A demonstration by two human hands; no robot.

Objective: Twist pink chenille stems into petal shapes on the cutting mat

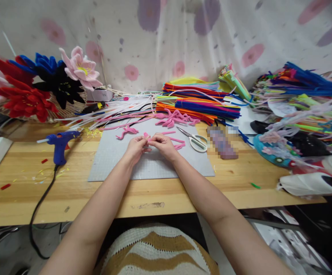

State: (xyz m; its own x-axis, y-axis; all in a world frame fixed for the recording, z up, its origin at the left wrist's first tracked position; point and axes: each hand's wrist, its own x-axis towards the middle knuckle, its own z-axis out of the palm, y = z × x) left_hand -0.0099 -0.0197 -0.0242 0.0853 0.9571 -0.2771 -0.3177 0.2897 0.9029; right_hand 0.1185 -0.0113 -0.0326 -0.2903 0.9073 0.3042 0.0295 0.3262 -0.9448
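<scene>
Over the grey cutting mat, my left hand and my right hand meet, fingers pinched on a pink pipe cleaner. Most of that piece is hidden by the fingers. Several cut pink pipe cleaner lengths lie just past my right hand. A bent pink piece rests beyond my left hand, and a heap of shaped pink pieces sits at the mat's far edge. White-handled scissors lie on the mat's right side, blades pointing away to the left.
A blue glue gun with a black cord stands on the left of the wooden table. Fuzzy flowers fill the back left. Bundles of coloured pipe cleaners line the back. A spool of white cord lies at the right.
</scene>
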